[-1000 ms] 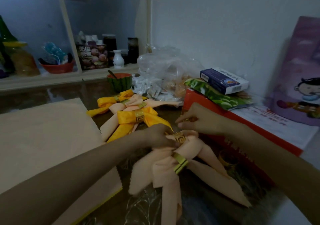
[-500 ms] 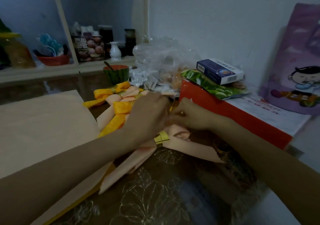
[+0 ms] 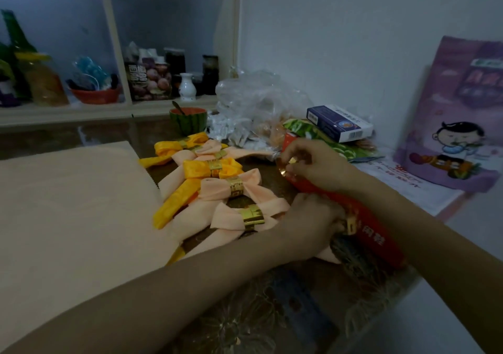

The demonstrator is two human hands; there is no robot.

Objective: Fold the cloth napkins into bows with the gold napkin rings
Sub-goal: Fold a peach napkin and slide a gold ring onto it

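Peach and yellow bows glowing on a dim brown table

The peach bows (image 3: 217,190) and yellow bows (image 3: 197,169) are wearing shiny gold rings (image 3: 253,216) stamped with a fret pattern. A plain cream cloth (image 3: 68,203) is lying beside them, and the brown table cover (image 3: 245,312) is showing pale outlined flowers. A red box (image 3: 375,233) is carrying light lettering under a green patterned packet (image 3: 313,133) and a dark blue and white carton (image 3: 337,123). A bowl (image 3: 189,122) is sporting green watermelon stripes, and a purple bag (image 3: 457,124) is displaying a cartoon child.
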